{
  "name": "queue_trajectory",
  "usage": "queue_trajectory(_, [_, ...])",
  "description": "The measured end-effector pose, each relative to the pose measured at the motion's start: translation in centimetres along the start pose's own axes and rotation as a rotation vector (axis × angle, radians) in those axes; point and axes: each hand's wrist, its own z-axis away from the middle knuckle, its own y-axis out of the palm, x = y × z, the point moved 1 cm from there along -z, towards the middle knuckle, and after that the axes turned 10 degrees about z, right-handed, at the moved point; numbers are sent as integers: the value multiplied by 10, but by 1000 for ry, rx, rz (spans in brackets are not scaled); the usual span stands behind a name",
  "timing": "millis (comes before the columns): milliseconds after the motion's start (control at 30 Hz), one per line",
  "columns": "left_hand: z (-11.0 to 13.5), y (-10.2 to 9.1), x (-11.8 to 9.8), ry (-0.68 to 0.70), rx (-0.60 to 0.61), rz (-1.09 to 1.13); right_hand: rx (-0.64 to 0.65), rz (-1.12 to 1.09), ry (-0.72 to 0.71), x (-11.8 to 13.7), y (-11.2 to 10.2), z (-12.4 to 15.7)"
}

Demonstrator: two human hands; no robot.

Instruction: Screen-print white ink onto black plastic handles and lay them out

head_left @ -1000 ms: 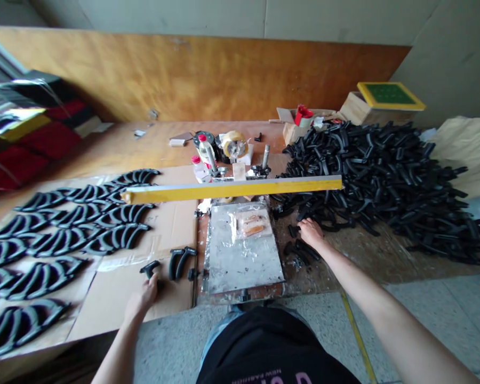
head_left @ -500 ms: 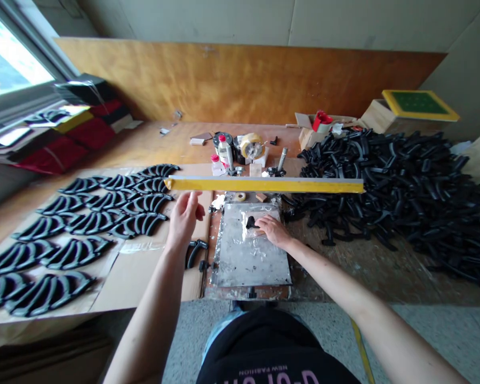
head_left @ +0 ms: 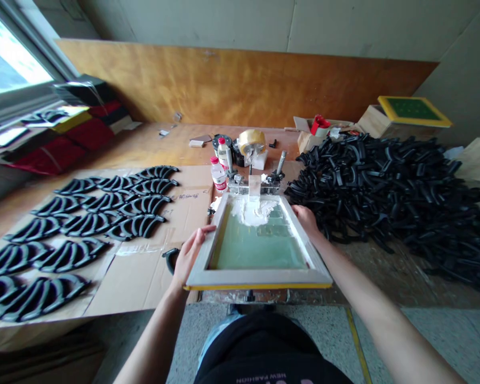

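Note:
Both my hands hold a wooden silkscreen frame (head_left: 257, 278) with a yellow front edge, lowered flat in front of me. My left hand (head_left: 192, 255) grips its left side, and my right hand (head_left: 306, 220) grips its right side. Its greenish mesh (head_left: 260, 248) carries a white paste (head_left: 250, 210) along the far end. A metal hinge clamp (head_left: 254, 186) holds that end. The frame hides the metal plate beneath it. A black curved plastic part (head_left: 170, 260) lies just left of my left hand, partly hidden by it.
Several rows of black curved parts (head_left: 104, 213) lie on cardboard (head_left: 180, 213) to the left. A large heap of black parts (head_left: 384, 186) fills the right of the bench. Behind the clamp stand plastic bottles (head_left: 218, 174) and a tape roll (head_left: 251, 141).
The yellow-edged frame has swung down from its raised position over the metal plate. Both my hands have moved onto its sides, and the plate and black part on it are now hidden.

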Motion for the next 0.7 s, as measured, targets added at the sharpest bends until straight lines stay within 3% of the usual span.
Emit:
queue_trajectory(67, [6,-9,28,-116,34,-45,-110,186,-142,14,-5,-19])
queue_trajectory(133, [6,-13,57,-164,45,-48,-146,352,-341,40,7,-36])
queue_trajectory(200, [0,-15,80,-164,29,-68,-92,484,-480,66,30,-49])
queue_trajectory(300, [-8,-17,103,-155,11,-115,89,624,-483,87,57,-58])
queue_trajectory(400, [-11,-19,111,-163,21,-126,186,696,-423,82,61,-56])
queue_trajectory(567, [-10,-20,113,-169,3,-111,49,763,-318,65,57,-41])
queue_trajectory(633, [-10,-20,114,-179,3,-103,70,757,-355,64,64,-28])
queue_trajectory(700, [-10,-20,115,-191,12,-103,135,727,-494,65,69,-12])
